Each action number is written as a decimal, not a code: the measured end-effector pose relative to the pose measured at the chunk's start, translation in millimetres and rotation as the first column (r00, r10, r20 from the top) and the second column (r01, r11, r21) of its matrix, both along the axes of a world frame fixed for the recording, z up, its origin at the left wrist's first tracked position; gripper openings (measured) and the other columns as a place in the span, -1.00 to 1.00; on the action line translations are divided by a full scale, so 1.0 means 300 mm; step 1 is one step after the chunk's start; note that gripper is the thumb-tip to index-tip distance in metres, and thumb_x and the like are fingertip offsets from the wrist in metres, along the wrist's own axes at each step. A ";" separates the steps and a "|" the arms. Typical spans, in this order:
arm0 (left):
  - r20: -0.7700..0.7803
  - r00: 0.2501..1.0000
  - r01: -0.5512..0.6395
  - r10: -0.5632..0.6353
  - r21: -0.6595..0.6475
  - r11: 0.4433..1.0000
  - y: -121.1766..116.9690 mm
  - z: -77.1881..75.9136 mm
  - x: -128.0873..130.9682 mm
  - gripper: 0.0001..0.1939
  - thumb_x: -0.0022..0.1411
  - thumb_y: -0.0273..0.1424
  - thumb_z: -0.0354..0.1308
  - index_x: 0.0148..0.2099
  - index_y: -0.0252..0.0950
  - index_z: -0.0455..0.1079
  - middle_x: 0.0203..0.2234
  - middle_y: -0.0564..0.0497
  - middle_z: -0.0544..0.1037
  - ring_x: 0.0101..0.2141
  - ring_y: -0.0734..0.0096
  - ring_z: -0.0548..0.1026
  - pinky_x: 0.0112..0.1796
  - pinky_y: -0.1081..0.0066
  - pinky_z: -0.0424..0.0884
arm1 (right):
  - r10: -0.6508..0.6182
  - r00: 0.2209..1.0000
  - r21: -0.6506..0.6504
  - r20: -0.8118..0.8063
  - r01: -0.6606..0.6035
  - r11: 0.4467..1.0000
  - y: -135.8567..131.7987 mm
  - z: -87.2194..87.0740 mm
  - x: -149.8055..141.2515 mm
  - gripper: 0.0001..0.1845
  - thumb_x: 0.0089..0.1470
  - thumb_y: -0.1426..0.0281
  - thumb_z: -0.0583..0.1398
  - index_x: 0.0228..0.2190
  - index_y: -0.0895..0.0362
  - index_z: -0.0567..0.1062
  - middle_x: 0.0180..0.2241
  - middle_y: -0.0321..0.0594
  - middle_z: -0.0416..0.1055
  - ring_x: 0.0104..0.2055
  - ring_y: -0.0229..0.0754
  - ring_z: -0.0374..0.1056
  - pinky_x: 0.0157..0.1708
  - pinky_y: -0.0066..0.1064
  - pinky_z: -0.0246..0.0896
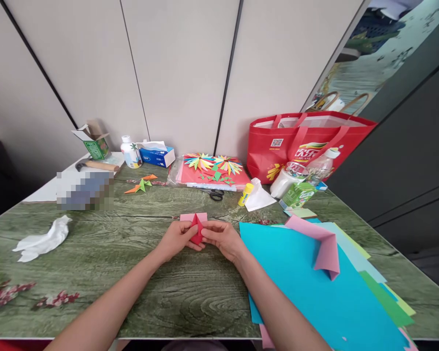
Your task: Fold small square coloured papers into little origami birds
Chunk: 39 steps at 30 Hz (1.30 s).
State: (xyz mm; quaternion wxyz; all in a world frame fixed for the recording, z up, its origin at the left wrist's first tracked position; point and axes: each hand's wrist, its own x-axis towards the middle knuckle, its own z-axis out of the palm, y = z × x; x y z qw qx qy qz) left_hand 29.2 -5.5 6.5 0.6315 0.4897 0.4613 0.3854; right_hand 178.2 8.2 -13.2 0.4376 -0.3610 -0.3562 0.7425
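Note:
Over the middle of the table, a small piece of folded paper (196, 236), red with a pink band along its far edge, is pinched between both hands. My left hand (177, 239) grips its left side, with the thumb on top and fingers underneath. On the right side, the thumb and fingers of my right hand (221, 238) hold it too. A ridge stands up in the middle of the red part. My fingers hide much of its near part.
Coloured paper sheets (300, 282) with a folded pink strip (329, 246) lie at right. Scissors (216, 195), a glue stick (245, 194) and paper flowers (199, 163) sit behind. A red bag (274, 141) stands back right, a hammer (98, 165) back left, crumpled tissue (46, 240) left.

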 end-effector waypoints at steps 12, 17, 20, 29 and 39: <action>0.045 0.999 0.000 -0.001 0.015 1.000 -0.002 0.007 -0.001 -0.64 0.02 -0.16 0.10 -0.46 -0.43 0.36 -0.62 -0.08 0.53 -0.59 0.34 0.51 -0.53 0.36 0.48 | -0.022 0.998 0.084 0.065 0.017 0.996 0.004 0.005 0.005 -0.65 -0.49 0.37 0.38 -0.49 0.18 0.54 -0.53 -0.31 0.48 -0.54 -0.32 0.34 -0.46 -0.43 0.31; -0.052 0.998 0.034 -0.032 0.049 0.998 -0.002 0.007 -0.001 -0.71 -0.10 -0.26 0.23 -0.47 -0.43 0.34 -0.62 -0.07 0.53 -0.58 0.32 0.51 -0.53 0.37 0.47 | -0.014 0.992 0.085 0.128 0.003 0.996 0.004 0.006 0.008 -0.60 -0.49 0.34 0.38 -0.45 0.19 0.53 -0.55 -0.30 0.46 -0.55 -0.33 0.31 -0.46 -0.43 0.27; -0.067 0.997 0.038 -0.035 0.040 0.998 -0.004 0.005 0.001 -0.72 -0.09 -0.28 0.24 -0.49 -0.42 0.33 -0.64 -0.05 0.52 -0.59 0.33 0.50 -0.55 0.37 0.46 | 0.033 0.982 0.130 0.188 -0.058 0.990 0.004 0.016 0.014 -0.63 -0.45 0.31 0.36 -0.46 0.18 0.53 -0.54 -0.31 0.45 -0.56 -0.33 0.29 -0.49 -0.45 0.24; -0.103 0.977 0.196 -0.189 0.059 0.979 -0.018 0.031 -0.008 -0.77 0.02 -0.30 0.15 -0.48 -0.41 0.35 -0.68 -0.01 0.50 -0.68 0.47 0.44 -0.65 0.50 0.36 | 0.035 0.973 0.286 0.227 -0.101 0.953 0.004 0.031 0.016 -0.76 -0.20 0.24 0.24 -0.52 0.16 0.54 -0.57 -0.34 0.40 -0.57 -0.37 0.21 -0.50 -0.48 0.15; -0.168 0.966 0.216 -0.198 0.093 0.972 -0.024 0.036 0.001 -0.79 0.06 -0.34 0.09 -0.47 -0.41 0.37 -0.69 0.03 0.47 -0.76 0.62 0.33 -0.76 0.63 0.19 | -0.042 0.985 0.222 0.167 0.004 0.975 0.012 0.014 0.010 -0.76 -0.30 0.28 0.30 -0.50 0.16 0.53 -0.60 -0.33 0.41 -0.59 -0.36 0.22 -0.52 -0.47 0.16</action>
